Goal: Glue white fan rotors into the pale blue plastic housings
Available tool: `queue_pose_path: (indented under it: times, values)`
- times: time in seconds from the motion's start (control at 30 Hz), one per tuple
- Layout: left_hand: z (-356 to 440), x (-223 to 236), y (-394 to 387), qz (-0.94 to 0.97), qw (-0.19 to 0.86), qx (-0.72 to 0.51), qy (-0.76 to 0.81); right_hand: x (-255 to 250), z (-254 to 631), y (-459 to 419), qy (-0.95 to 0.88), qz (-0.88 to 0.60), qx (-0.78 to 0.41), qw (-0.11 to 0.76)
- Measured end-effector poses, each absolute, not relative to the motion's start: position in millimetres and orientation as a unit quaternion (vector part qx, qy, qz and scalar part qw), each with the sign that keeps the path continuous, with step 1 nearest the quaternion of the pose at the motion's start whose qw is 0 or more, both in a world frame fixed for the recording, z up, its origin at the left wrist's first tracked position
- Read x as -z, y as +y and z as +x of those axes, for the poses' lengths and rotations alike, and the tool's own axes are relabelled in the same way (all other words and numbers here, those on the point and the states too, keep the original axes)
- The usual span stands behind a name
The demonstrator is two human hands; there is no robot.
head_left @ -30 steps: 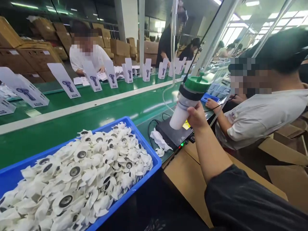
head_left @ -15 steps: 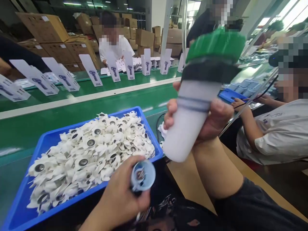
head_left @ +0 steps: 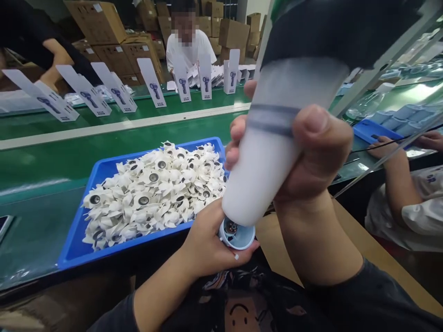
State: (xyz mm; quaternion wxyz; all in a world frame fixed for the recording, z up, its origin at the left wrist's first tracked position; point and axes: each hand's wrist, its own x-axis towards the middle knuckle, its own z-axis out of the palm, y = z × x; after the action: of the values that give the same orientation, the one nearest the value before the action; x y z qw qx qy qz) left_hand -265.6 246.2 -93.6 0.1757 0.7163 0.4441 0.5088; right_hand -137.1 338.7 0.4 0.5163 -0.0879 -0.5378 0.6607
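My left hand (head_left: 214, 240) is closed around a light blue cup-shaped housing (head_left: 243, 240), its round opening facing up toward me. A small motor part with copper and metal bits shows inside it. My right hand (head_left: 314, 157) grips a tapered white plastic cylinder (head_left: 263, 166) with a dark band round its middle. A wide black collar (head_left: 332, 32) and part of a green top sit at its upper end. The cylinder tilts, its rounded lower end over the housing's far rim; I cannot tell whether they touch. White fan impellers (head_left: 152, 198) lie heaped near my left hand.
A blue tray (head_left: 72, 249) holds the impellers. Several white printed boxes (head_left: 154, 85) stand open along the green conveyor (head_left: 131, 133). A person in white (head_left: 190, 50) is across the line; another person's hand (head_left: 384, 147) is beside a blue tray (head_left: 370, 131) at right.
The housing in my left hand and the white cylinder have come together, the cylinder's lower end now over the housing. The view has shifted, so the tray sits farther right.
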Motion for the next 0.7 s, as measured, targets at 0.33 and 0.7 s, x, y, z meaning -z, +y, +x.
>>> queue_pose_path:
  times: [0.33, 0.7]
  values:
    - [-272, 93, 237, 0.703, 0.193, -0.510, 0.456, -13, -147, 326, -0.548, -0.139, -0.664, 0.489]
    - [-282, 98, 229, 0.658, 0.325, -0.415, 0.537, 2, -129, 346, -0.556, -0.182, -0.610, 0.535]
